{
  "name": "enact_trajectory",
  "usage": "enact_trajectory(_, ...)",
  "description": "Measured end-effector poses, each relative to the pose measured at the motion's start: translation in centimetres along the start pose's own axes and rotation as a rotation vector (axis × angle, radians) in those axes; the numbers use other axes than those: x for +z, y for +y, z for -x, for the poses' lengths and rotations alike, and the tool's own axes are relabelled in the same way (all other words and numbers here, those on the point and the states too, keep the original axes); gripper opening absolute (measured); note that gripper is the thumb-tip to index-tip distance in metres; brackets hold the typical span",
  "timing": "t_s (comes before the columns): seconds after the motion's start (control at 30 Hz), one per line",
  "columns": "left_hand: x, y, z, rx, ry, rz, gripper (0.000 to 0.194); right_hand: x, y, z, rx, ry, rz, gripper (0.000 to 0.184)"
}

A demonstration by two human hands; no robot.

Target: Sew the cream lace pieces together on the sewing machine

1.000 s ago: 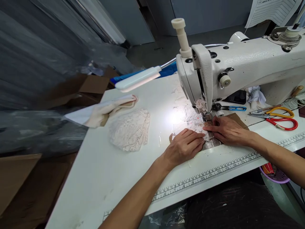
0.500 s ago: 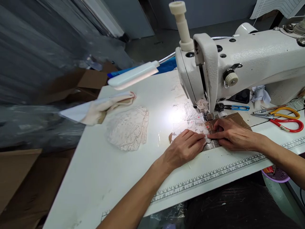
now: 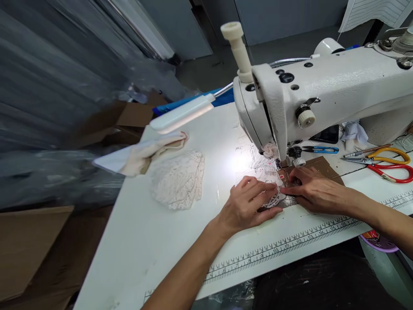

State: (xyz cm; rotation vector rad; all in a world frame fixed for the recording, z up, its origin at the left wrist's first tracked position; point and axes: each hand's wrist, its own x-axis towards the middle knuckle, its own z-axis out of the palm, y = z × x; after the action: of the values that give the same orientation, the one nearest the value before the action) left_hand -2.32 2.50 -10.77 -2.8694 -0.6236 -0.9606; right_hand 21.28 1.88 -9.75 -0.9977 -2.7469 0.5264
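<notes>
A piece of white lace [image 3: 266, 174] lies under the presser foot of the sewing machine [image 3: 282, 162], on the brown plate [image 3: 318, 169]. My left hand [image 3: 250, 202] rests on the lace with its fingers bent and spread and its thumb stretched out apart. From the other side, my right hand [image 3: 311, 189] touches the lace's edge with an outstretched index finger. Its upper fingers are bent over the brown plate, and the thumb lies lower, apart from the index fingertip. The tips of both hands nearly meet at that edge.
More lace pieces [image 3: 179, 181] lie to the left, beside a folded cream cloth [image 3: 145, 155]. A lamp [image 3: 182, 114] hangs over the table. Blue thread snips [image 3: 321, 150], red-handled scissors [image 3: 392, 173] and a yellow-handled pair [image 3: 390, 153] lie at the right. A ruler strip [image 3: 284, 249] runs along the front edge.
My left hand has opened wider, its thumb moving out from the fingers. The lace edge has shifted slightly under the fingertips, and the whole view has moved a little.
</notes>
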Motion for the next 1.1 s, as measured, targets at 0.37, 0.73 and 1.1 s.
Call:
enact_trajectory(0.37,0.01,-0.75,0.47,-0.091,-0.186,-0.079,0.04,0.75,0.45,0.21,-0.011,0.074,-0.047,0.034)
enact_trajectory(0.73,-0.03,-0.3,0.2,-0.083,-0.221,-0.151,0.035,0.61,0.58,0.11,-0.031,0.085,-0.073,0.033)
enact_trajectory(1.1,0.08,-0.66,0.64,-0.062,-0.216,-0.146,0.048,0.75,0.79,0.18,-0.056,0.114,-0.078,0.034)
